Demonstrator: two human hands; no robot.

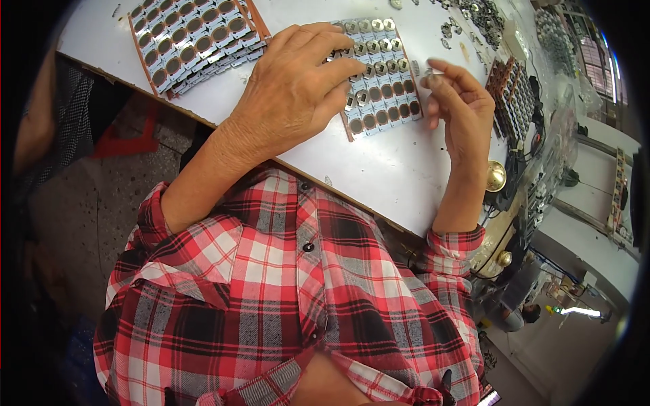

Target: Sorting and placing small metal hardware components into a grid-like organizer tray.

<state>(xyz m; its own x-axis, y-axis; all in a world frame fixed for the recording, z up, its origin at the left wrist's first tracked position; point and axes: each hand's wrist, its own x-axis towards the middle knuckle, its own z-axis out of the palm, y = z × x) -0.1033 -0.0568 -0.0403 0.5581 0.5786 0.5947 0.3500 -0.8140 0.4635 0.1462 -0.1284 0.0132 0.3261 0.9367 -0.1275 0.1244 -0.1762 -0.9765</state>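
Note:
A panel of small circuit boards point(386, 116) lies on the white table, with rows of round dark pads. Silver metal clips point(380, 68) cover the pads of its upper rows; the lowest rows show bare dark circles. My left hand point(291, 88) rests over the panel's left side, fingers apart and fingertips among the clips. Just off the panel's right edge is my right hand point(462, 101), its thumb and forefinger brought together in a pinch. Whatever sits between those fingertips is too small to make out.
A stack of similar panels point(193, 40) lies at the far left, another stack point(516, 101) at the right. Loose metal pieces point(481, 20) are heaped at the back right. A brass-coloured dome point(495, 176) stands near my right wrist. The table edge point(325, 193) runs before me.

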